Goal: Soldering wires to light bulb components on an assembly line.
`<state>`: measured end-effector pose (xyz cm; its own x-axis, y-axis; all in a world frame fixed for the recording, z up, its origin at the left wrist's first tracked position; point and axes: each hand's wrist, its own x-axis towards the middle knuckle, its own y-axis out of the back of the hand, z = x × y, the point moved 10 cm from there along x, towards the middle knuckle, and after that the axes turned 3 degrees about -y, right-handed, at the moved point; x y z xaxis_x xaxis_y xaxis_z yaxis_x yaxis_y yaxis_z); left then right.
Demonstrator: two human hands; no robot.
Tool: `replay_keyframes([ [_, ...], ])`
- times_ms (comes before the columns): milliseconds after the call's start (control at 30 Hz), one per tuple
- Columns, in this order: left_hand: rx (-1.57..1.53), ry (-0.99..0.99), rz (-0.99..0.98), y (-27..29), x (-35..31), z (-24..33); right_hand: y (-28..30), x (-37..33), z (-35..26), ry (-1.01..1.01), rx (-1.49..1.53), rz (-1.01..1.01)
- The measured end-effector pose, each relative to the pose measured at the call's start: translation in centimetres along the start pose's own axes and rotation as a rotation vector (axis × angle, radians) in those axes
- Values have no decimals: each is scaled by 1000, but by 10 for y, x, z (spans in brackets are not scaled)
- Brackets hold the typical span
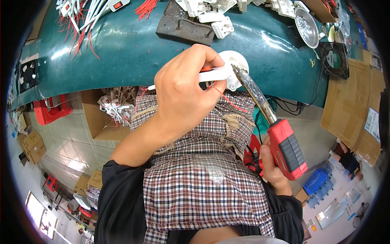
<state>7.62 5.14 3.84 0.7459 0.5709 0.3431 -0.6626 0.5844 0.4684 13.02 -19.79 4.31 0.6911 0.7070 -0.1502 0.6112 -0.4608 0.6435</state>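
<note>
Head view, left fingers [213,56] pinching white housing [217,74], right fingers [266,155] gripping soldering iron [279,133], metal block [172,28], plugs [222,27] beyond

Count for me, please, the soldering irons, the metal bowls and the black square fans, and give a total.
Soldering irons: 1 (the red-handled one, in the right hand)
Metal bowls: 1
Black square fans: 2 (left one, right one)
Total: 4

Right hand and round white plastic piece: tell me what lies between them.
In the head view, the soldering iron spans that stretch: its red-and-black handle is in the right hand, and its tip end overlaps the round white plastic piece.
</note>
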Motion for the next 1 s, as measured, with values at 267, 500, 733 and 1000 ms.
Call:
replay_keyframes([
  [267, 8, -4, 5, 0, 0, 0, 5, -8, 6, -82, -1, -7],
  [500, -16, 2, -8, 1, 0, 0, 3, -7, 1, -71, -4, 10],
  [733, 4, 29, -12, -1, 1, -4, 6, -6, 18, -206, 144, 60],
  [1000, 66, -10, -26, 3, 5, 9, -8, 47, -37, 108, 640, 162],
])
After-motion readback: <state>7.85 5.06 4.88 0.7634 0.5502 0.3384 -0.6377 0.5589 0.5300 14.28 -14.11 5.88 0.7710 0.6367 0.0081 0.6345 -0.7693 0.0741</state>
